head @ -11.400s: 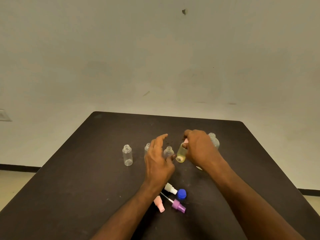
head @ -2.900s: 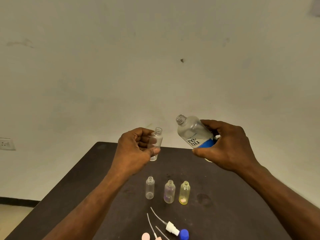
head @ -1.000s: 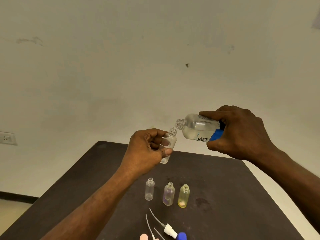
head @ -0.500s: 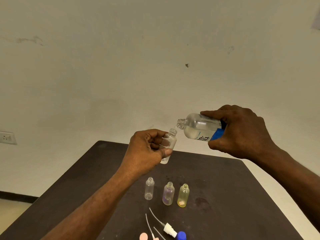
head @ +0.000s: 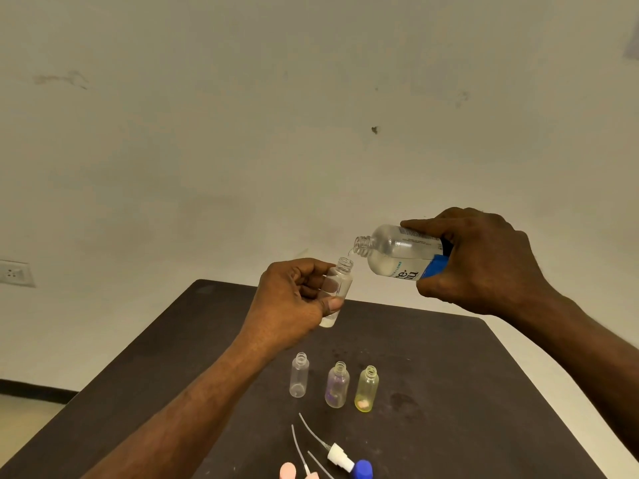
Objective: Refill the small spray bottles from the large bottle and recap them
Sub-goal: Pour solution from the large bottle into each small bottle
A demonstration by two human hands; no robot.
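With the left hand [head: 294, 302] clasping the small bottle [head: 337, 288] upright, the right hand [head: 484, 261], wrapped around the large bottle [head: 397, 252], should tip slowly, spout just at the neck's two o'clock.

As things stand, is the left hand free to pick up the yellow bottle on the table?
Probably not: the left hand is holding a small bottle under the large bottle. The yellow bottle itself stands unobstructed.

Single head-worn view, wide-angle, looking forward and slightly down from above and behind the hands [head: 380, 278]; both forearms entering from the bottom edge, close to the lens. Dark surface [head: 466, 375] filling the lower third, near edge cropped, far edge meeting a pale wall [head: 242, 115] across the upper two thirds. Wall socket [head: 14, 273] at the left border
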